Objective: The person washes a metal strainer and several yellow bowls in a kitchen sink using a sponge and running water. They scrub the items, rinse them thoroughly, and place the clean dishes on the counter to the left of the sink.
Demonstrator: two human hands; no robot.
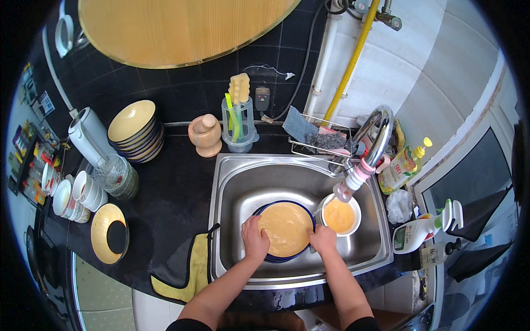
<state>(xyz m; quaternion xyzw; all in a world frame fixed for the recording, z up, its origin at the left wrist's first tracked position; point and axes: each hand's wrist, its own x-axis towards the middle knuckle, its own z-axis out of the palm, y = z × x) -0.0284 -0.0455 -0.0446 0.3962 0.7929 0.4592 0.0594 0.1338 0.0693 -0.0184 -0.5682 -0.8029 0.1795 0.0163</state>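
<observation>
Bare forearms [349, 287] come up from six o'clock out of dark sleeves and reach over the front edge of the steel sink [254, 179]. In the sink sits a yellow-lined bowl [286, 227] with a dark blue rim; take it as the clock's centre, the wall at twelve. At half past eight the left hand [255, 238] holds the rim, its thumb over the inner edge. At half past three the right hand [323, 241] grips the other side; its fingertips are hidden, so I cannot tell how firmly they press.

Opposed grips like these should keep the bowl level. Since glaze may be slick when wet, I'd hook the thumbs over the rim and move both wrists together. The right side wants most care: a white container [358, 218] with orange-yellow contents stands just beside the rim, toward half past two, and a sideways push could knock it. The faucet [371, 157] overhangs at two, so any lift would best lean toward six.

Farther off are a wire rack [309, 151] at one and a wooden mortar [205, 138] before eleven.
</observation>
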